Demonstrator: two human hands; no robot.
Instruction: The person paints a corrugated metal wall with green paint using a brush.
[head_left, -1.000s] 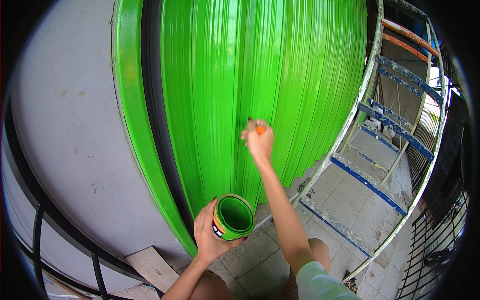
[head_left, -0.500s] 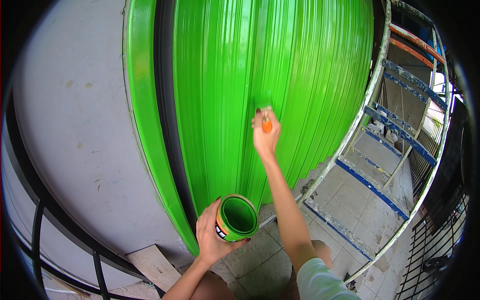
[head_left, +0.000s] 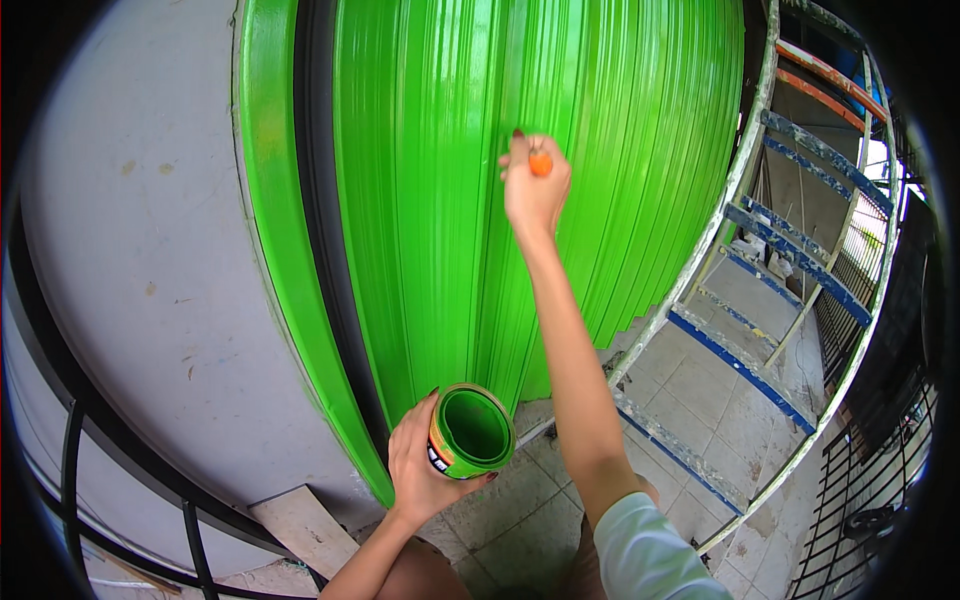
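Note:
My left hand is wrapped round an open paint can low in the picture. Green paint coats its inside, and its mouth tilts up toward me. In my right hand is a paintbrush; only its orange handle end shows. My fingers and the blur hide the bristles. The brush is up against the ribbed metal door, which is glossy green all over. A green frame strip and a black rubber-like strip run down the door's left side.
At the right stands a paint-spattered ladder or scaffold frame with blue rungs. A pale grey wall fills the left, with black metal railing before it. A flat board leans low by the wall. Floor tiles lie below.
My right hand has moved up the door with the brush, which now shows less of its head. My left hand and the can stay in nearly the same place.

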